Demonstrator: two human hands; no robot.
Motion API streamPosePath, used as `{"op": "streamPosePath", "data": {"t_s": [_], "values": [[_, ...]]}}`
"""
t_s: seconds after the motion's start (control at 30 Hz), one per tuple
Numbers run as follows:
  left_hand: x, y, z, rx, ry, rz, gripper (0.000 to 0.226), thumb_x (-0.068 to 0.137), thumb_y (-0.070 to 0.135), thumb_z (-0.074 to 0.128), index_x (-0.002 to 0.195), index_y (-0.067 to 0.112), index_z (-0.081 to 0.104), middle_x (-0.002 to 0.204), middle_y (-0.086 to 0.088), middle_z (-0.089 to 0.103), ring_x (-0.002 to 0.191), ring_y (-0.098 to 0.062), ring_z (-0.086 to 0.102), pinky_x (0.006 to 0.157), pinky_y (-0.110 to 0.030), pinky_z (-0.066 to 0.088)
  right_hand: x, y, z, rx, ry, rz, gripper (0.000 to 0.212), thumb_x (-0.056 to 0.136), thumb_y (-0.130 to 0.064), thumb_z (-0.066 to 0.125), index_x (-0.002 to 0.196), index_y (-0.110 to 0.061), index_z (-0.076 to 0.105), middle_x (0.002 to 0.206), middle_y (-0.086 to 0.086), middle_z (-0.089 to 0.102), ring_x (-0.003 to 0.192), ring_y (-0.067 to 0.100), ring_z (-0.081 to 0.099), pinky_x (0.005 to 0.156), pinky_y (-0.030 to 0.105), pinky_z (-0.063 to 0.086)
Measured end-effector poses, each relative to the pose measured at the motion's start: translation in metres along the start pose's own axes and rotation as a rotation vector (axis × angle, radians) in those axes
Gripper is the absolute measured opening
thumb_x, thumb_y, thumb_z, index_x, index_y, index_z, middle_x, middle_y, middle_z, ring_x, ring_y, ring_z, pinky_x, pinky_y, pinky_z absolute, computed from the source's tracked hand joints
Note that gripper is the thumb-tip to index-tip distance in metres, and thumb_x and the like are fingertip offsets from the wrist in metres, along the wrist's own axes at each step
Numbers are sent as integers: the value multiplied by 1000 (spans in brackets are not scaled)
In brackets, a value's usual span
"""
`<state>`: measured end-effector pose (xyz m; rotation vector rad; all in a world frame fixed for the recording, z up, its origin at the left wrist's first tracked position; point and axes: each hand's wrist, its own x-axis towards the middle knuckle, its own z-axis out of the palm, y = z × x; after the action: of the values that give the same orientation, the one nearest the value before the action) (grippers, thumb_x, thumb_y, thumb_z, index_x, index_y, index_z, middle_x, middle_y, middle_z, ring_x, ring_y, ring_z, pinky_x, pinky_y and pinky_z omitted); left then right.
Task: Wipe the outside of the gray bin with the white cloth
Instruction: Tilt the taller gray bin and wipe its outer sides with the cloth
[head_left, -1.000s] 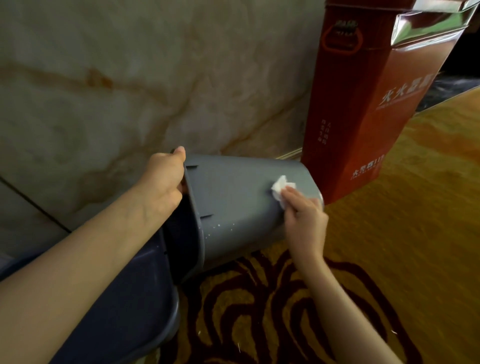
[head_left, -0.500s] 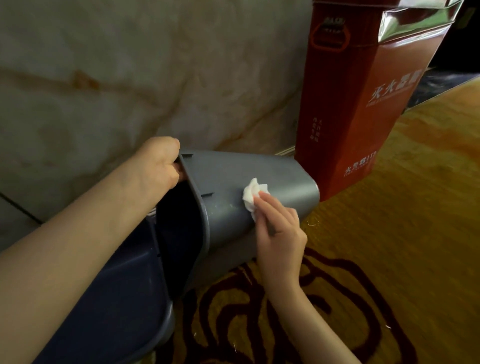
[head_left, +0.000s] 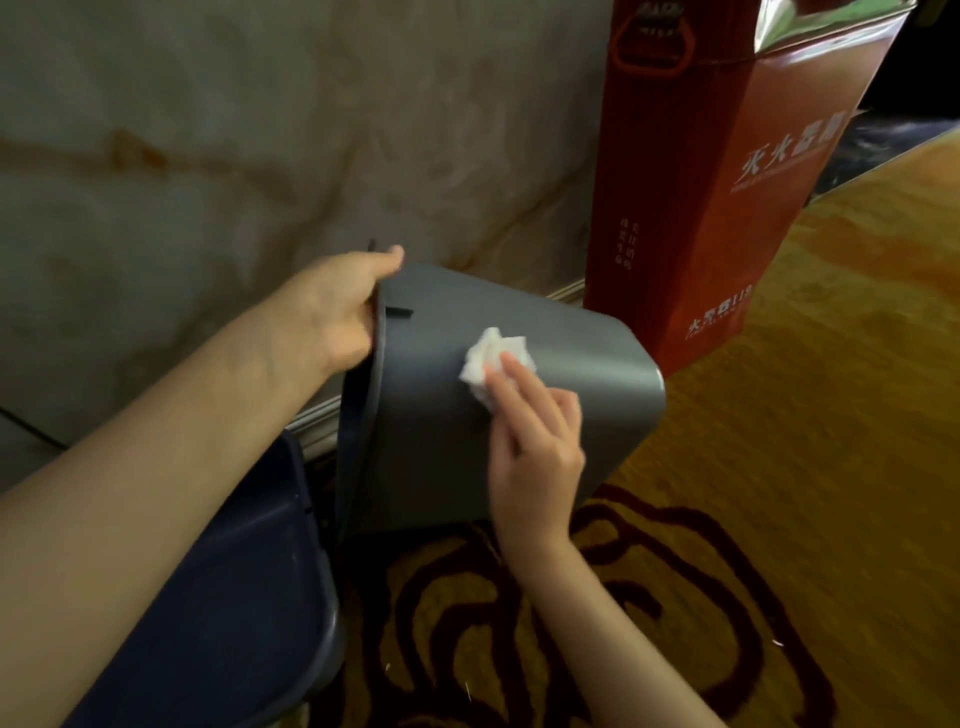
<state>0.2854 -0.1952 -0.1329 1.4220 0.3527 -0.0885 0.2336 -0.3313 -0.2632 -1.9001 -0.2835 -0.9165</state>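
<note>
The gray bin (head_left: 582, 384) lies tipped on its side on the carpet, its mouth turned toward me and to the left, its base pointing right. My left hand (head_left: 332, 317) grips the bin's upper rim and holds it tilted. My right hand (head_left: 535, 441) presses a crumpled white cloth (head_left: 493, 358) flat against the bin's outer side wall, fingers on top of the cloth. The inside of the bin is mostly hidden.
A tall red box with white lettering (head_left: 727, 171) stands just behind the bin's base, against the marble wall (head_left: 260, 130). A dark blue bin (head_left: 218, 597) sits at lower left under my left arm. Patterned yellow and maroon carpet (head_left: 779, 467) covers the floor.
My right hand has slid the cloth along the side wall from near the base toward the rim. The bin has turned so more of its outer wall faces me.
</note>
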Motion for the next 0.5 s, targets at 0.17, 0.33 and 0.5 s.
{"op": "streamPosePath", "data": {"t_s": [0.17, 0.33, 0.5], "values": [[-26, -30, -17, 394, -271, 106, 25, 84, 17, 57, 106, 29, 59, 100, 7, 74, 92, -5, 70, 70, -20, 55, 30, 67, 2, -137, 78, 206, 30, 83, 5, 61, 111, -6, 66, 111, 10, 68, 92, 26, 59, 80, 11, 36], [-7, -30, -8, 357, -160, 180, 17, 93, 16, 47, 96, 24, 60, 74, 15, 75, 72, 1, 70, 56, -15, 54, 44, 121, 6, -90, 118, 621, 23, 92, -6, 50, 111, -11, 62, 105, 10, 67, 97, 27, 59, 80, 35, 51], [3, -29, -12, 333, -136, 217, 16, 93, 19, 47, 91, 22, 62, 68, 15, 75, 66, 1, 70, 53, -15, 54, 61, 102, 13, -65, 90, 572, 25, 93, -3, 45, 112, -5, 61, 110, 12, 63, 102, 24, 57, 86, 29, 44]]}}
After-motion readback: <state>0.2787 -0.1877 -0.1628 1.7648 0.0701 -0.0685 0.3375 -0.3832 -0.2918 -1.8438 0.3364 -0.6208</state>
